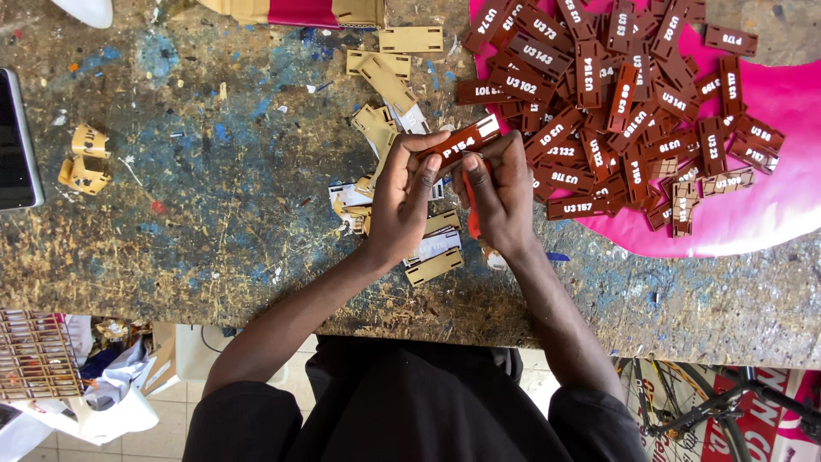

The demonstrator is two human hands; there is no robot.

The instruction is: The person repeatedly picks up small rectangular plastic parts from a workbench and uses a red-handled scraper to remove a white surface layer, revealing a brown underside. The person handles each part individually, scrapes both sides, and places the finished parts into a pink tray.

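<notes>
Pinching a brown tag (462, 141) — left hand (402, 201), right hand (500, 197) fingers at both ends.

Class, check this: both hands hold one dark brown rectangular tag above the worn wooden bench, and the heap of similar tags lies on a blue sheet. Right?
Not quite. The sheet under the heap of tags is bright pink, not blue, as the head view shows. Both hands, left and right, do hold one dark brown rectangular tag above the bench.

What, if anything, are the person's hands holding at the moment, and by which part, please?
Both hands hold one brown rectangular tag: the left hand pinches its left end, the right hand its right lower edge.
</notes>
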